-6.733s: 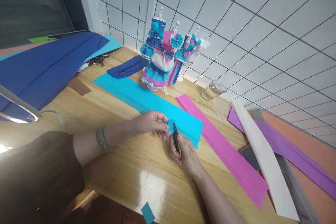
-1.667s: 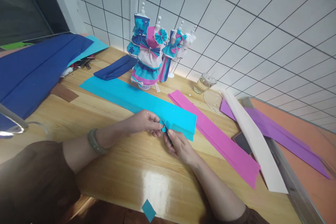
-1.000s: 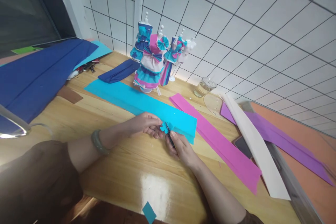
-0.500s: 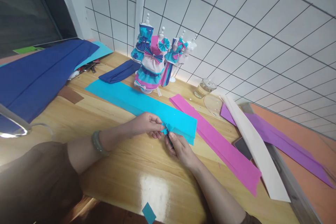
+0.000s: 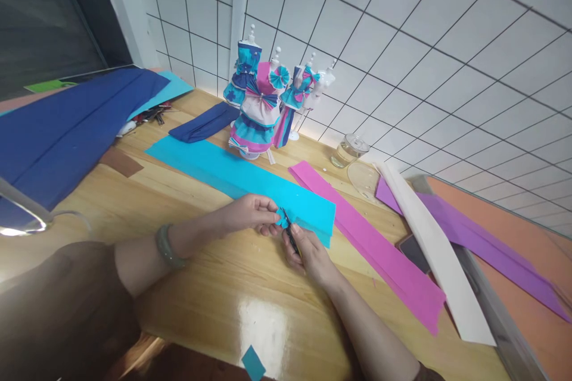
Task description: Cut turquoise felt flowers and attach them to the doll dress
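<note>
My left hand [image 5: 255, 212] pinches a small piece of bright blue crepe paper [image 5: 282, 218] between thumb and fingers. In my right hand [image 5: 308, 250] is a small pair of scissors [image 5: 291, 234] with dark handles, its blades reaching the blue piece. Fingers cover part of both the handles and the piece. Just behind the hands a wide strip of blue crepe paper [image 5: 263, 181] lies flat on the wooden table [image 5: 214, 297]. A pink crepe strip [image 5: 370, 244] lies to the right of my right hand.
Several small mannequins in paper dresses [image 5: 261, 101] stand by the tiled wall. A glass cup [image 5: 348, 150] is right of them. White [image 5: 429, 244] and purple strips [image 5: 478, 238] lie at the right, over a phone [image 5: 413, 253]. Dark blue paper [image 5: 80, 125] covers the left.
The scissors have shifted slightly at the blue piece, and more of their handle shows under my right hand. My left hand has moved down very slightly, still pinching the piece.
</note>
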A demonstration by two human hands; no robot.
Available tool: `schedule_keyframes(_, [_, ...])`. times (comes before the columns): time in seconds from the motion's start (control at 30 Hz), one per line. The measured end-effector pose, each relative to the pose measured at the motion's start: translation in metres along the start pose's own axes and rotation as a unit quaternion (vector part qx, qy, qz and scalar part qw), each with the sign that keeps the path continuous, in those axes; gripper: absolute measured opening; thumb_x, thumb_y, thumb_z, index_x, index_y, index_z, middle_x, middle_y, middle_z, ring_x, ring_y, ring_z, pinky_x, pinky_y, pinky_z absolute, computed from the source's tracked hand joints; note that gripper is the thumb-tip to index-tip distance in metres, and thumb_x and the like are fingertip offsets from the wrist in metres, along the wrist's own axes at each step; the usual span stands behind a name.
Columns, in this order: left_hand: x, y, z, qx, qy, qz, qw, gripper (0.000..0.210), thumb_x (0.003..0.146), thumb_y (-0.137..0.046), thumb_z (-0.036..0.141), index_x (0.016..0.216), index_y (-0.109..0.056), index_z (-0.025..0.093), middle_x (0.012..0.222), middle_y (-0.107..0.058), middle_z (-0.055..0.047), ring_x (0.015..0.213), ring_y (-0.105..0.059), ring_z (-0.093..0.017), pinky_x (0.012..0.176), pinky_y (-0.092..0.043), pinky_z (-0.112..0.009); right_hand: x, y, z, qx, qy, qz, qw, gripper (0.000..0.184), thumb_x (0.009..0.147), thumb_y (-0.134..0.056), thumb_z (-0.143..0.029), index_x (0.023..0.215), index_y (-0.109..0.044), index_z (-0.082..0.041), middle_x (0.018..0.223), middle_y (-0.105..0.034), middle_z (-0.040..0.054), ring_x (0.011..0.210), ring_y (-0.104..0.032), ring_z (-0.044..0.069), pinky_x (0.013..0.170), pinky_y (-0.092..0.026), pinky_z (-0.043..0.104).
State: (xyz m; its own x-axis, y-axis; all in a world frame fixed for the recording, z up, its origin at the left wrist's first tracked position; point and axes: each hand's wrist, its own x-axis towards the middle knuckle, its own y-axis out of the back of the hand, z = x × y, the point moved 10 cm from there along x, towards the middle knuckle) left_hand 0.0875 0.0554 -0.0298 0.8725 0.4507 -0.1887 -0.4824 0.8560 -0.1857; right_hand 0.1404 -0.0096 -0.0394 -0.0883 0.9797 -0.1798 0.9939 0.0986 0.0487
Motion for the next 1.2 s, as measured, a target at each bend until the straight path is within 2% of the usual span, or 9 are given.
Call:
schedule_keyframes(0.17, [-0.0008,0.0003,-0.0045,-0.042,0.031,-0.01,0.999,0.03,0.072,-0.059,0.04,0.078,-0.058,0.011,0.078,-0.067,-0.01,0.063,-0.06,-0.013,0.065,-0.045,-0.028,-0.0007,0.0003,-0.0023,-0.013,0.002,0.004,1.0,0.044,0.09,-0.028,-0.048,0.061,-0.041,-0.018,0.04,-0.033,-0.0072,0.034,-0.028,0.006,0.037,-0.021,0.022])
schedule_keyframes(0.4, [0.0009,0.0022,-0.0011,0.032,0.002,0.008,0.999,0.028,0.068,-0.063,0.037,0.074,-0.061,0.01,0.074,-0.067,-0.009,0.063,-0.06,-0.012,0.06,-0.045,-0.024,-0.0011,0.0007,-0.0024,-0.026,-0.008,0.01,1.0,0.041,0.09,-0.028,-0.048,0.068,-0.044,-0.017,0.042,-0.033,-0.0077,0.034,-0.028,0.006,0.036,-0.02,0.021])
schedule_keyframes(0.83, [0.0016,-0.0008,-0.0017,0.022,-0.014,0.001,1.0,0.024,0.068,-0.063,0.034,0.072,-0.059,0.011,0.071,-0.065,-0.005,0.061,-0.058,-0.011,0.059,-0.043,-0.022,-0.0015,0.0003,-0.0005,-0.01,-0.009,0.003,1.0,0.041,0.09,-0.026,-0.048,0.068,-0.043,-0.018,0.042,-0.031,-0.008,0.034,-0.027,0.006,0.036,-0.02,0.022])
schedule_keyframes(1.07, [0.0009,0.0019,-0.0019,0.04,0.01,0.017,0.999,0.027,0.068,-0.063,0.036,0.073,-0.06,0.01,0.069,-0.065,-0.005,0.06,-0.057,-0.01,0.06,-0.043,-0.023,-0.0023,0.0039,-0.0007,-0.07,-0.001,0.018,0.997,0.041,0.09,-0.028,-0.047,0.067,-0.044,-0.017,0.043,-0.034,-0.0066,0.038,-0.03,0.007,0.038,-0.021,0.022])
schedule_keyframes(1.2, [0.0014,0.0014,-0.0014,0.046,0.001,0.02,0.999,0.027,0.067,-0.063,0.037,0.072,-0.061,0.01,0.07,-0.066,-0.005,0.061,-0.058,-0.011,0.061,-0.044,-0.023,-0.0023,0.0023,-0.002,-0.075,0.001,0.014,0.997,0.043,0.09,-0.028,-0.048,0.065,-0.044,-0.017,0.044,-0.035,-0.0062,0.038,-0.031,0.007,0.04,-0.023,0.022])
